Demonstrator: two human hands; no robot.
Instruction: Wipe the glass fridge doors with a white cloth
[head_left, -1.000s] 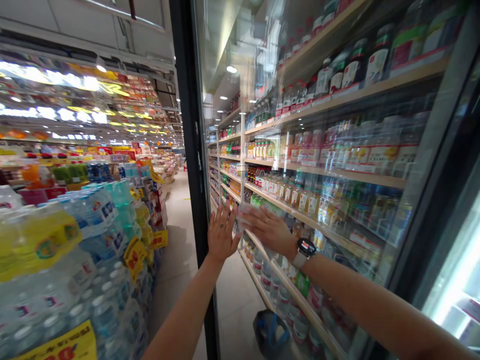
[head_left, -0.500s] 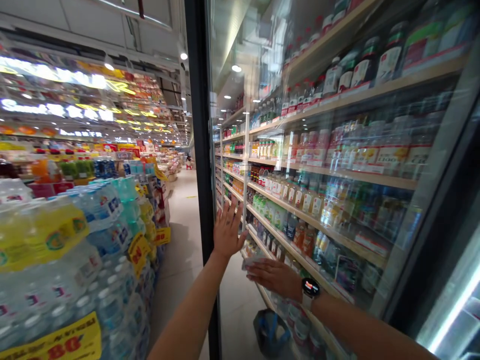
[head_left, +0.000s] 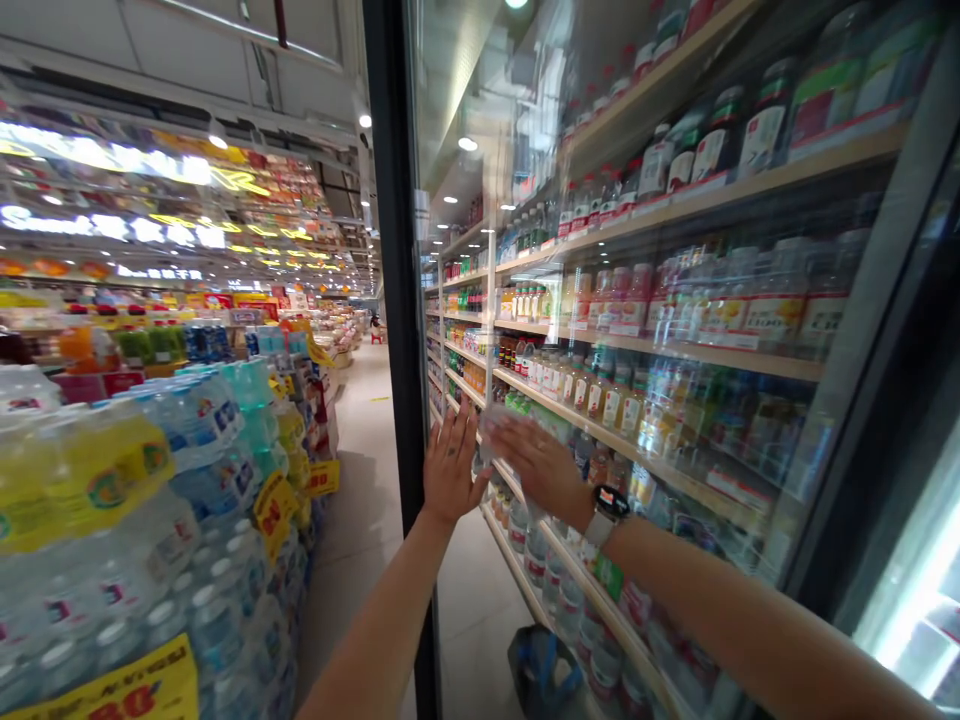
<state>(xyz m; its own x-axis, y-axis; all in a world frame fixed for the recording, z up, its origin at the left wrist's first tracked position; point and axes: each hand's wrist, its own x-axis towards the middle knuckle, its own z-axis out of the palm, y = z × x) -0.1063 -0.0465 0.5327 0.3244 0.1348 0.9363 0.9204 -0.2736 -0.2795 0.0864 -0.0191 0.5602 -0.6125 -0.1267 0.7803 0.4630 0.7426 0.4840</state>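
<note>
My left hand (head_left: 451, 462) lies flat against the glass door (head_left: 457, 90) near its black frame (head_left: 390, 250), fingers spread and pointing up. To its right, my right hand (head_left: 541, 465) presses a thin pale cloth (head_left: 495, 425) on the glass. The cloth is blurred and mostly hidden under the fingers. A smartwatch (head_left: 609, 503) with a light strap is on the right wrist. Rows of bottled drinks (head_left: 611, 400) on shelves show in or through the glass, behind my hands.
Shrink-wrapped water bottles (head_left: 217, 620) are stacked at the left, with yellow price signs (head_left: 276, 512). An aisle floor (head_left: 367, 430) runs between stack and door. A dark bin-like container with something blue (head_left: 544, 670) shows low in the glass. A bright light strip (head_left: 915, 590) glows at right.
My right hand has slid up the glass with the cloth, from below my left hand to beside its fingers. My left hand has stayed nearly in place.
</note>
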